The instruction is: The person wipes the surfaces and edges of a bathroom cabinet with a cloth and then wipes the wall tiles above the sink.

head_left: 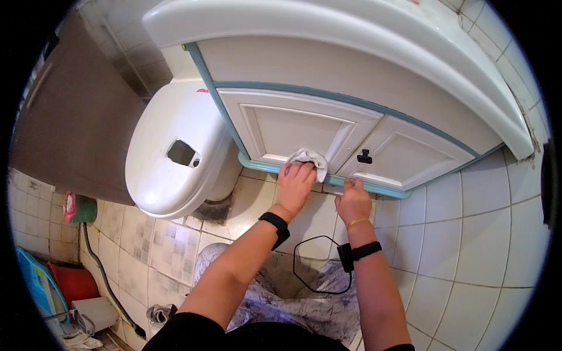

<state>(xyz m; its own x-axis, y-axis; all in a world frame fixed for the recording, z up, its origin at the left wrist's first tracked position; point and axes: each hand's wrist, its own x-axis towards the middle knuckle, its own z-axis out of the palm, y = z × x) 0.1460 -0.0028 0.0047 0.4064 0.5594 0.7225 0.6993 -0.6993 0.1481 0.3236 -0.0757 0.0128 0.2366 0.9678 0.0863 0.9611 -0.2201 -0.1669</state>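
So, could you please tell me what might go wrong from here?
The black cable looping off the wristband below the right hand could snag if that arm moves. The white cloth in the left hand might catch on the raised moulding of the cabinet door.

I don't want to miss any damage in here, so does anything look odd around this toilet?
Yes. The white toilet lid has a dark, angular patch breaking up its smooth surface; I can't tell whether it's a hole or something lying there. A dark blotch beside the toilet's base also stands out against the pale floor.
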